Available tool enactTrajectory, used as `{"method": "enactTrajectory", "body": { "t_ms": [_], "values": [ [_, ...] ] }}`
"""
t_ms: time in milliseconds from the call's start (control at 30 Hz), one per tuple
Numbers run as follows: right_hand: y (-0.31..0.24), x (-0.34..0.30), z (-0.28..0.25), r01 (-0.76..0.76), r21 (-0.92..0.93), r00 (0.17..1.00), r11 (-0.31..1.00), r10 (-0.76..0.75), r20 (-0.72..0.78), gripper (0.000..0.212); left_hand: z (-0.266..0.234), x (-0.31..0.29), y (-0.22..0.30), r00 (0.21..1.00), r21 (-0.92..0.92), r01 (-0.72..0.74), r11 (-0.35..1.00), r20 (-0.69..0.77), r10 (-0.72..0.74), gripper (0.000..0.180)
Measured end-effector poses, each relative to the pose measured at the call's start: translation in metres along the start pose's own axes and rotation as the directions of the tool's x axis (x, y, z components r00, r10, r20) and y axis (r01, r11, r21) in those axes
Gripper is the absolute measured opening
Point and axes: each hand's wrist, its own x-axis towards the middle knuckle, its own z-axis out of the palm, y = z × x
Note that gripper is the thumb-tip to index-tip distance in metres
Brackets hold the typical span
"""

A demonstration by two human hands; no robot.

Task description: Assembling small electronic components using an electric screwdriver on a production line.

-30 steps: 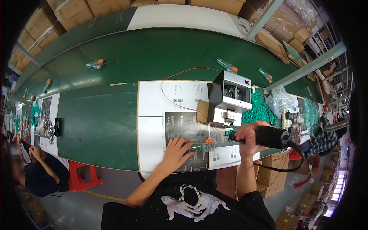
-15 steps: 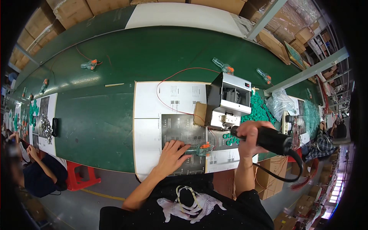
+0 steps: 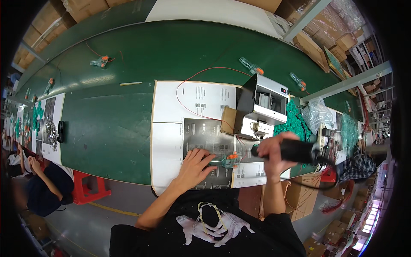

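My left hand (image 3: 195, 165) lies flat on a dark printed sheet (image 3: 205, 137), its fingertips holding down a small clear plastic part with orange ends (image 3: 229, 159). My right hand (image 3: 274, 150) is closed around a black electric screwdriver (image 3: 295, 150) held sideways, its tip pointing left toward that part. A cable runs from the screwdriver's rear off to the right.
A grey and black box machine (image 3: 261, 107) with a cardboard block (image 3: 229, 120) stands just beyond the hands, with a red wire (image 3: 201, 75) looping from it. White paper sheets (image 3: 171, 124) cover the green table (image 3: 111, 128). Green parts (image 3: 293, 122) lie at right. Another person sits far left (image 3: 38, 184).
My left hand has slid right along the dark sheet onto the small clear part. The right hand with the screwdriver has come a little closer to it.
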Motion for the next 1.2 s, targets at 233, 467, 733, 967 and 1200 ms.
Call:
{"method": "enactTrajectory", "body": {
  "t_ms": [233,467,733,967,1200],
  "values": [
    [0.0,-0.046,0.023,0.002,0.086,0.96,0.996,-0.026,0.277,0.047,-0.002,-0.001,0.002,1.0,0.009,0.005,1.0,0.008,-0.005,0.04],
    [-0.008,-0.042,0.018,0.019,0.078,0.963,0.997,-0.039,0.266,0.046,0.002,-0.002,-0.002,1.0,-0.035,-0.014,0.999,0.001,0.014,0.039],
    [-0.051,-0.023,-0.003,0.21,0.059,0.977,0.976,-0.212,0.036,0.047,-0.011,-0.012,-0.014,0.997,-0.23,-0.023,0.973,-0.077,0.005,0.044],
    [-0.051,-0.021,-0.034,0.271,-0.034,0.958,0.962,-0.273,-0.087,0.049,-0.059,-0.017,0.0,0.988,-0.279,0.03,0.96,-0.135,-0.07,0.047],
    [-0.039,-0.021,-0.033,0.275,-0.043,0.959,0.96,-0.278,-0.059,0.053,-0.096,0.004,-0.002,0.972,-0.218,0.049,0.975,-0.215,-0.097,0.047]
  ]
}}
